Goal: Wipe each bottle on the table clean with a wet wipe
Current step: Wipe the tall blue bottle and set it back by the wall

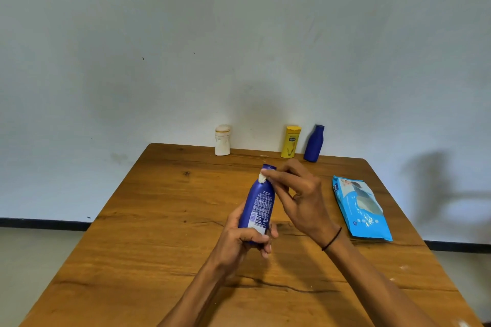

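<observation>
My left hand (245,237) grips the lower end of a blue lotion bottle (259,202), held tilted above the middle of the wooden table (159,220) with its cap end pointing away from me. My right hand (297,194) pinches a small white wet wipe (262,178) and presses it against the bottle's neck. Three more bottles stand along the table's far edge by the wall: a white one (222,140), a yellow one (290,141) and a dark blue one (314,143).
A light blue pack of wet wipes (360,208) lies flat on the right side of the table. A pale wall rises directly behind the far edge. The floor shows past the table's left and right edges.
</observation>
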`<state>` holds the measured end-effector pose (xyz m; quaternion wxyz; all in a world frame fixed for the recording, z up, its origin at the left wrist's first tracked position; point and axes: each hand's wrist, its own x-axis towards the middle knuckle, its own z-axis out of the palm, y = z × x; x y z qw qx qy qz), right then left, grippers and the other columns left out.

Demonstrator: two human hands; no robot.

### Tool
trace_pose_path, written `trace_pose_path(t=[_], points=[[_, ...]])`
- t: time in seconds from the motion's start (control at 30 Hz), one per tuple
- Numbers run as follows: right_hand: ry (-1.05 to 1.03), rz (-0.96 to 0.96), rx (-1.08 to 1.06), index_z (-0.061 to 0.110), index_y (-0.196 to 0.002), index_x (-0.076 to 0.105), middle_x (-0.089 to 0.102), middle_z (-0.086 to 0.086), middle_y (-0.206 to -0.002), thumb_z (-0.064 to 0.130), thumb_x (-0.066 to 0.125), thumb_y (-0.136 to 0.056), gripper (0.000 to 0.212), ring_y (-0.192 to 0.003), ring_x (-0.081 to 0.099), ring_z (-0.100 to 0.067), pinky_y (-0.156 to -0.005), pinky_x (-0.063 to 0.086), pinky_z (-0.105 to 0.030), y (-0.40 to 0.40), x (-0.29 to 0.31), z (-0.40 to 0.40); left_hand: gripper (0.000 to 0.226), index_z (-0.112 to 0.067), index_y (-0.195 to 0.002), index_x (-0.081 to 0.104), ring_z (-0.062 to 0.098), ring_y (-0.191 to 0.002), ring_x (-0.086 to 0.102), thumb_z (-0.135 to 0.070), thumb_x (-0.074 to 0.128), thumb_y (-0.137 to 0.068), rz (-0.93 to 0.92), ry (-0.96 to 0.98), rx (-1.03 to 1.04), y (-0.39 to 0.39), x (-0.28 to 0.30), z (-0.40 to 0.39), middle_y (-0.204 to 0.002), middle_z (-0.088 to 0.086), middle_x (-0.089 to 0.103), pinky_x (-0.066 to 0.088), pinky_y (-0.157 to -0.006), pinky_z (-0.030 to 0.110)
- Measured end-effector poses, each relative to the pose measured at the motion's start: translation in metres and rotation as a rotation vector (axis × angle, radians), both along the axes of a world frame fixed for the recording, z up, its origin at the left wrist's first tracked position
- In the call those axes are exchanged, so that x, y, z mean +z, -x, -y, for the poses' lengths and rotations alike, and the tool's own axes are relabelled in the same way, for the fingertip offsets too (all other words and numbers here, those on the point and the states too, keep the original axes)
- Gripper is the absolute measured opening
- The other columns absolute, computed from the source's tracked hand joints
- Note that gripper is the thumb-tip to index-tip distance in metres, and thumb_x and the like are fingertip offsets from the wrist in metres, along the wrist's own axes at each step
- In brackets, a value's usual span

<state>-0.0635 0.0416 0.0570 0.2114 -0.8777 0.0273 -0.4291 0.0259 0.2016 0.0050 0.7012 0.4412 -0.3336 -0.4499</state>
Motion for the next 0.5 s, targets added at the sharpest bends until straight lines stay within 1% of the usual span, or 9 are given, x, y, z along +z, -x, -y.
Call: trace_pose_path(t=[0.07, 0.13, 0.2, 0.23, 0.27, 0.33, 0.43, 0.47, 0.5], points=[[0.015, -0.035, 0.083, 0.01, -0.128, 0.071, 0.061, -0.005, -0.105, 0.006, 0.069, -0.097, 0.032, -0.094, 0.058, -0.016, -0.074, 0.053, -0.03, 0.007, -0.007, -0.008, 0.062, 0.003, -0.132, 0.051, 0.03, -0.057, 0.059, 0.002, 0.069, -0.072, -0.002, -0.008, 0.017, -0.004, 0.001, -0.002, -0.089, 0.029, 0.064, 0.052, -0.05, 0.032], [0.043, -0.065, 0.161, 0.011, -0.13, 0.071, 0.06, -0.003, -0.104, 0.01, 0.066, -0.1, 0.031, -0.092, 0.057, -0.015, -0.074, 0.05, -0.028, 0.015, -0.014, -0.016, 0.055, 0.005, -0.126, 0.052, 0.028, -0.054, 0.06, -0.008, 0.076, -0.078, -0.024, -0.001, 0.041, -0.006, 0.0, -0.003, -0.086, 0.029, 0.065, 0.051, -0.048, 0.032], [0.06, -0.066, 0.186, 0.01, -0.129, 0.072, 0.061, -0.002, -0.104, 0.011, 0.065, -0.1, 0.03, -0.093, 0.057, -0.013, -0.075, 0.05, -0.027, 0.02, -0.018, -0.02, 0.056, 0.004, -0.124, 0.052, 0.026, -0.052, 0.061, -0.028, 0.079, -0.088, -0.05, 0.012, 0.061, -0.003, -0.002, -0.001, -0.083, 0.029, 0.065, 0.051, -0.046, 0.03], [0.054, -0.056, 0.176, 0.009, -0.127, 0.073, 0.061, -0.003, -0.104, 0.011, 0.065, -0.1, 0.029, -0.093, 0.057, -0.014, -0.075, 0.05, -0.026, 0.021, -0.019, -0.019, 0.058, 0.004, -0.123, 0.052, 0.026, -0.051, 0.061, -0.037, 0.078, -0.091, -0.061, 0.015, 0.059, -0.001, -0.003, 0.0, -0.081, 0.029, 0.064, 0.05, -0.045, 0.029], [0.039, -0.046, 0.155, 0.009, -0.126, 0.073, 0.061, -0.004, -0.104, 0.011, 0.065, -0.099, 0.028, -0.094, 0.058, -0.014, -0.075, 0.051, -0.026, 0.019, -0.018, -0.017, 0.059, 0.003, -0.12, 0.052, 0.026, -0.051, 0.061, -0.043, 0.076, -0.092, -0.07, 0.012, 0.053, 0.001, -0.003, 0.001, -0.08, 0.029, 0.064, 0.049, -0.044, 0.028], [-0.008, -0.015, 0.095, 0.009, -0.125, 0.072, 0.062, -0.006, -0.105, 0.013, 0.066, -0.099, 0.028, -0.095, 0.061, -0.017, -0.075, 0.053, -0.027, 0.013, -0.011, -0.01, 0.051, 0.001, -0.117, 0.05, 0.026, -0.05, 0.062, -0.04, 0.071, -0.096, -0.06, -0.005, 0.032, 0.002, -0.002, 0.002, -0.077, 0.028, 0.064, 0.049, -0.044, 0.026], [-0.099, 0.047, 0.047, 0.014, -0.125, 0.071, 0.065, -0.005, -0.105, 0.01, 0.071, -0.095, 0.03, -0.098, 0.064, -0.018, -0.074, 0.055, -0.026, 0.004, 0.003, 0.0, 0.039, -0.001, -0.116, 0.047, 0.027, -0.053, 0.065, -0.035, 0.061, -0.102, -0.008, -0.018, -0.044, 0.003, 0.0, -0.001, -0.079, 0.028, 0.066, 0.052, -0.048, 0.027], [-0.113, 0.057, 0.049, 0.015, -0.125, 0.071, 0.066, -0.005, -0.105, 0.01, 0.071, -0.095, 0.03, -0.099, 0.064, -0.018, -0.074, 0.056, -0.026, 0.003, 0.006, 0.002, 0.041, -0.003, -0.119, 0.046, 0.027, -0.055, 0.066, -0.037, 0.06, -0.103, 0.0, -0.02, -0.061, 0.002, 0.001, -0.002, -0.079, 0.027, 0.067, 0.053, -0.05, 0.027], [-0.122, 0.06, 0.06, 0.015, -0.124, 0.071, 0.066, -0.004, -0.105, 0.011, 0.071, -0.095, 0.03, -0.099, 0.064, -0.018, -0.074, 0.056, -0.027, 0.003, 0.008, 0.001, 0.047, -0.005, -0.125, 0.044, 0.028, -0.057, 0.067, -0.042, 0.063, -0.101, 0.0, -0.02, -0.068, 0.001, 0.001, -0.004, -0.08, 0.027, 0.067, 0.054, -0.051, 0.027]])
